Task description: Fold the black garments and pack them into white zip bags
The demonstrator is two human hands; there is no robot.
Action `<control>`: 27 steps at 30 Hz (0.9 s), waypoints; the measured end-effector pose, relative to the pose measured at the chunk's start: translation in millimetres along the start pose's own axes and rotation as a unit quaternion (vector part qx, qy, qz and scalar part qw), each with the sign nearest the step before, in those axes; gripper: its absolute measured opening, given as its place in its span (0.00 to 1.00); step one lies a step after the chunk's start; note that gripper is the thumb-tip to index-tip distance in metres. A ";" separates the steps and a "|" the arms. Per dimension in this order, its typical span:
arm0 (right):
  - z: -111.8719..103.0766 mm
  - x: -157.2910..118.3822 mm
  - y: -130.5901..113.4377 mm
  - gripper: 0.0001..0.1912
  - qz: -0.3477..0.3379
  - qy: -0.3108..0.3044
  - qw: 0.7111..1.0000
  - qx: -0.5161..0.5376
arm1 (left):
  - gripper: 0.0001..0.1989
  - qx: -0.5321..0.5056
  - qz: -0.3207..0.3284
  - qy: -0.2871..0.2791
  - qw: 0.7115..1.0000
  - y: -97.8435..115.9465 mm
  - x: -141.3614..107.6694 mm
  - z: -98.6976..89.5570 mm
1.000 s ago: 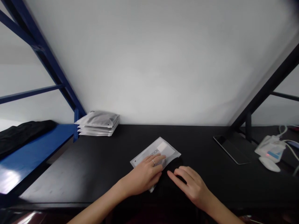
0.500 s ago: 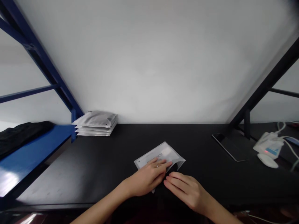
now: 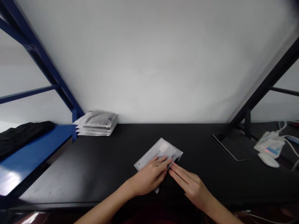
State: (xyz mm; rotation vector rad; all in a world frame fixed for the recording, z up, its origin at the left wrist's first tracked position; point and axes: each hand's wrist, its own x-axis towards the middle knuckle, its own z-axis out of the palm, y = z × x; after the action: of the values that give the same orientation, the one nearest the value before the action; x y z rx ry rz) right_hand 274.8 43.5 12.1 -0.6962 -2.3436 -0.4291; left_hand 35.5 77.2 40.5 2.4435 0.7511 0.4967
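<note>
1. Frosted white plastic bag (image 3: 156,155) with a printed label: lies flat and tilted on the black desk, front centre, at 6 o'clock from the middle of the view. A dark item (image 3: 178,158) shows at its 3 o'clock corner; what it is and whether it lies inside the bag cannot be told.
2. Left hand (image 3: 148,178): rests palm down on the lower half of the bag, fingers pressed together and laid flat, not pinching. A slim silver ring (image 3: 158,163) sits on one finger.
3. Right hand (image 3: 189,186): lies at the bag's 4 o'clock side, fingers straight and close together. The fingertips (image 3: 171,166) are at the bag's edge, just beside the left fingertips; whether they pinch it cannot be told.
4. Matte black desk (image 3: 70,168): bears the bag and all items in 5 to 7.
5. Stack of frosted plastic bags (image 3: 95,123): neatly piled at the wall, at 10 o'clock from the first bag.
6. Black tablet or phone (image 3: 230,147): lies flat at 2 o'clock.
7. White computer mouse (image 3: 268,160) and white packet with cables (image 3: 269,145): at 3 o'clock, near the desk's far right.
8. Blue steel shelf (image 3: 23,155): at 9 o'clock, carrying folded black cloth (image 3: 23,132).
9. White wall (image 3: 149,62): at 12 o'clock, behind the desk.
</note>
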 end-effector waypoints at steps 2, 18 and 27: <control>-1.6 3.0 2.3 0.22 -0.017 -0.006 1.000 0.014 | 0.23 -0.002 0.007 0.010 1.000 -1.2 -0.5 1.7; 6.1 2.0 6.2 0.34 0.078 -0.093 0.993 0.000 | 0.27 0.104 0.003 0.029 0.994 1.1 -10.5 7.4; 13.4 3.4 -5.5 0.30 0.088 -0.117 0.985 -0.086 | 0.18 0.386 -0.074 0.150 0.907 -3.2 -36.0 46.8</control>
State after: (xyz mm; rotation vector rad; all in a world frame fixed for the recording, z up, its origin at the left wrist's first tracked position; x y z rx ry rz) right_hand 262.8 46.6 3.8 -1.0797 -2.4547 -0.4975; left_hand 28.6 40.1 -5.0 3.0171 1.4820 0.6069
